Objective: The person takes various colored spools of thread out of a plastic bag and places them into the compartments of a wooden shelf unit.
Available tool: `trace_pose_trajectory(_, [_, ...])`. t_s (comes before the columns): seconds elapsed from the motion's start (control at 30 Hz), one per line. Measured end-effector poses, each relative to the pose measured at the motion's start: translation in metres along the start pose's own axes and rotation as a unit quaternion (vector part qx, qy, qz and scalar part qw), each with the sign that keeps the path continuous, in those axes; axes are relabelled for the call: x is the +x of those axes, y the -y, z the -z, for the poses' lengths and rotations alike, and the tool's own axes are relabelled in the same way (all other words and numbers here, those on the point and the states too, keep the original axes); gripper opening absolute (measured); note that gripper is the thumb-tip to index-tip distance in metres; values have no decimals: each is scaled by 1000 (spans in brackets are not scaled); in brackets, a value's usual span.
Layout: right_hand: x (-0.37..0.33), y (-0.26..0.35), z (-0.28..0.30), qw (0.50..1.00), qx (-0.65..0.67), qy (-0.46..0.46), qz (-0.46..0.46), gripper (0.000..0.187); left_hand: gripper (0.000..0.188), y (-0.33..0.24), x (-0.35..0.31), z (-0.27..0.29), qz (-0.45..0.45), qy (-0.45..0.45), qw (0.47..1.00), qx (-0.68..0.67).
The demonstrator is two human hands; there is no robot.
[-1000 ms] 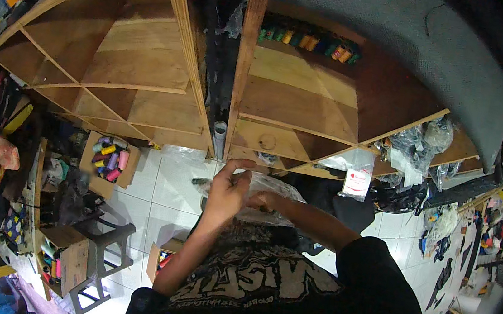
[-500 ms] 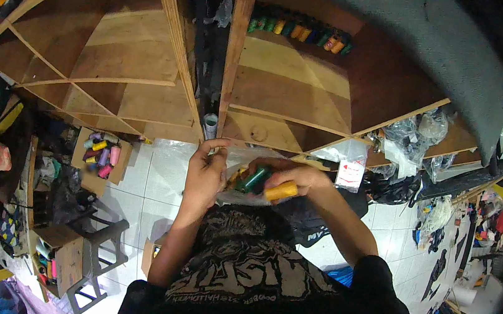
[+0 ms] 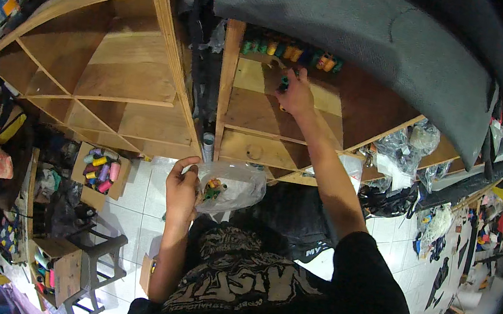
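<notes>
My left hand (image 3: pixel 182 191) is closed on the rim of a clear plastic bag (image 3: pixel 246 189). A few green and orange thread spools (image 3: pixel 215 189) lie inside the bag, against the side near that hand. My right hand (image 3: pixel 297 95) reaches into the right wooden shelf, its fingers closed around a dark green thread spool (image 3: pixel 283 84). A bit of yellow-orange shows under the same hand, probably another spool, mostly hidden. Beyond the fingers, a row of green, yellow and orange spools (image 3: pixel 291 51) stands at the back of the compartment.
Another wooden shelf unit (image 3: pixel 133 48) stands to the left. Dark grey fabric (image 3: pixel 355 28) overhangs the right shelf's top. A cardboard box of colourful spools (image 3: pixel 117 186) sits on the tiled floor at left, near a grey stool (image 3: pixel 101 264). Plastic-wrapped bundles (image 3: pixel 413 142) fill the lower right shelf.
My right hand has left the bag and moved up and forward into the shelf, carrying spools. My left hand keeps the bag, now slightly lower and further left.
</notes>
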State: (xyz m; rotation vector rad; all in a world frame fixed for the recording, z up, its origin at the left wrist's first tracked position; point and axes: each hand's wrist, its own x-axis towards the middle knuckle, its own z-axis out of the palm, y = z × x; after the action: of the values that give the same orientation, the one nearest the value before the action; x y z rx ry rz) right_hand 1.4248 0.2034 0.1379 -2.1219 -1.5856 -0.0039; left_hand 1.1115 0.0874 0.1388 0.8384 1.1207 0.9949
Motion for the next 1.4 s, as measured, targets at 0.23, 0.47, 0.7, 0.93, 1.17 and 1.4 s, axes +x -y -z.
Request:
trace_pose_trajectory(0.23, [18,-4,-5,993,-78,82,26,88,19,3,-4,6,15,-15,999,-39])
trace_pose_trajectory(0.47, [30,-50,-23,999,33,10,-37,74,17,-4,-6,0,32,-12,999,-36])
trace_pose_trajectory(0.7, [27,-69,31,991,93,-41,-87,48,18,7,2,5,16,-4,999,-50])
trace_pose_trajectory(0.93, [25,-37,48,990,63,94,-78,50,18,4,6,-1,33,-14,999,-28])
trace_pose_trajectory(1.17, [33,-24,36,944,278,12,-174,38,17,7,7,12,22,-36,998,-43])
trace_pose_trajectory(1.4, [102,-41,-39,946,259,-161,109,39,16,5,5,11,29,-38,998,-47])
